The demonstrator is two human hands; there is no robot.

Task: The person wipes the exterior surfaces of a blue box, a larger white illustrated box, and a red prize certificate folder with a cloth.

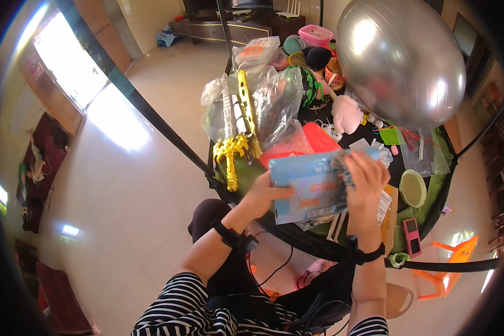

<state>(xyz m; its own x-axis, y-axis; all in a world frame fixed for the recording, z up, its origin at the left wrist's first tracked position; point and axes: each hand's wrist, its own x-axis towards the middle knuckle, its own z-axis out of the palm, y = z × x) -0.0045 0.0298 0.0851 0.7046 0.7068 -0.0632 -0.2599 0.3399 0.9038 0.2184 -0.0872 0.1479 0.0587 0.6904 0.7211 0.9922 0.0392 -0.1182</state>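
Blue, thin, slightly glossy: a flat packet (299, 185) held up over the near edge of a round black-and-green platform (439, 187), in front of the lap. Left hand (259, 196) grips its left edge, thumb across the near face. Right hand (367, 175) is curled over a grey bunched thing (340, 167) at the packet's right side; cannot tell whether those fingers pinch the packet too.

Risks, as judged: the left hold is at one edge only, so a hard push from the right could swing the packet or bend it. Loosened fingers could drop it onto the white strips (335, 228) just below, or over the rim to the floor. A wide sweep of the right arm could knock the pale green bowl (413, 189) or the pink device (412, 238) near the rim. Silver balloon (403, 61) looks light; a bump could roll it into the clutter.

Hard to make out: right hand and grey thing are blurred, its material unclear. Left fingers behind the packet are hidden, as is the packet's far face. Red sheet (321, 136) is partly covered by the packet and by clear plastic bags (285, 101); balloon is cut off at the top edge
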